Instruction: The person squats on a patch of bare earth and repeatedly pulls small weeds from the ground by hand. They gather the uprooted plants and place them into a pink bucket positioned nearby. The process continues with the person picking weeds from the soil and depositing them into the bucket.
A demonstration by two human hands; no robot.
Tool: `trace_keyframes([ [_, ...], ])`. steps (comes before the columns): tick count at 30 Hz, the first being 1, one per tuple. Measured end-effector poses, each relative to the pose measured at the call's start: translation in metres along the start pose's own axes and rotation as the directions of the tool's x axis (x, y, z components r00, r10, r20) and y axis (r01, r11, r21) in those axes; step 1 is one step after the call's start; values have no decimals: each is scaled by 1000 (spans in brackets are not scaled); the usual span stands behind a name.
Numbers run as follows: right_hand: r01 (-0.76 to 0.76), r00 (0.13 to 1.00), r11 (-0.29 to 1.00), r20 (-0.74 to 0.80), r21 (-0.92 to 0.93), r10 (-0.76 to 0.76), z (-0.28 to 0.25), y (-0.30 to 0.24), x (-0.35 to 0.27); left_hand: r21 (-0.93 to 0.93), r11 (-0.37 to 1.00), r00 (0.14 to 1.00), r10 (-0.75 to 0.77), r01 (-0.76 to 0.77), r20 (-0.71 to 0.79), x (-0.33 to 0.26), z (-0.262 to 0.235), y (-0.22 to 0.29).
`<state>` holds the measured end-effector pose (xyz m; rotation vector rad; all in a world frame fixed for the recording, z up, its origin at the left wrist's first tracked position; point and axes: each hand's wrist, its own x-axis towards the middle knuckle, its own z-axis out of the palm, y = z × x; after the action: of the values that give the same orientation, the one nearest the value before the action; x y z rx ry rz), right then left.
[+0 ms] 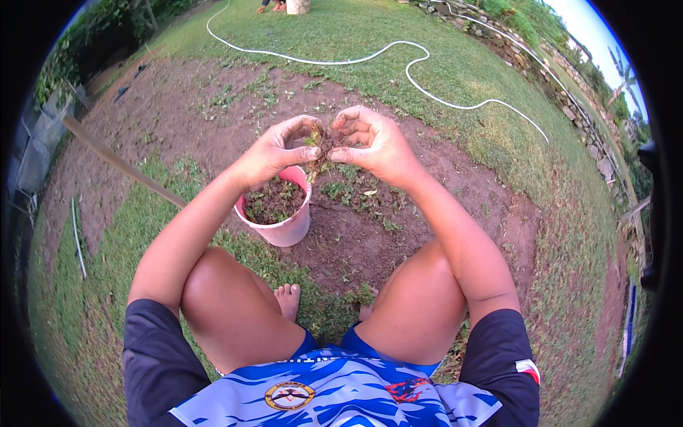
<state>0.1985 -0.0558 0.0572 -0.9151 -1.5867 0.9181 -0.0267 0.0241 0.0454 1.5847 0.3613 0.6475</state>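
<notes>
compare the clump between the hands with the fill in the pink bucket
The clump is held up between the left hand and right hand; the fill lies inside the pink bucket. The clump is small, while the fill is a much larger mass. Both show brown, soil-like matter with green bits.

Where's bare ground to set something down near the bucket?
Mostly bare soil between pink bucket and right knee; more between right forearm and grass. Crowded: the bucket's weedy soil, and between left hand and right hand, around the plant clump.
</notes>
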Motion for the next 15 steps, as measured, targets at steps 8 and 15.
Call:
trace_keyframes([
  [8, -63, 998, 997, -16, -51, 63, -1, 0, 3, 60, 998, 994, -3, 10, -112, 2, 1, -2],
  [15, -6, 1000, 998, -26, 56, 8, 12, 19, 16, 115, 992, 994, -41, 52, -101, -1, -14, 3],
])
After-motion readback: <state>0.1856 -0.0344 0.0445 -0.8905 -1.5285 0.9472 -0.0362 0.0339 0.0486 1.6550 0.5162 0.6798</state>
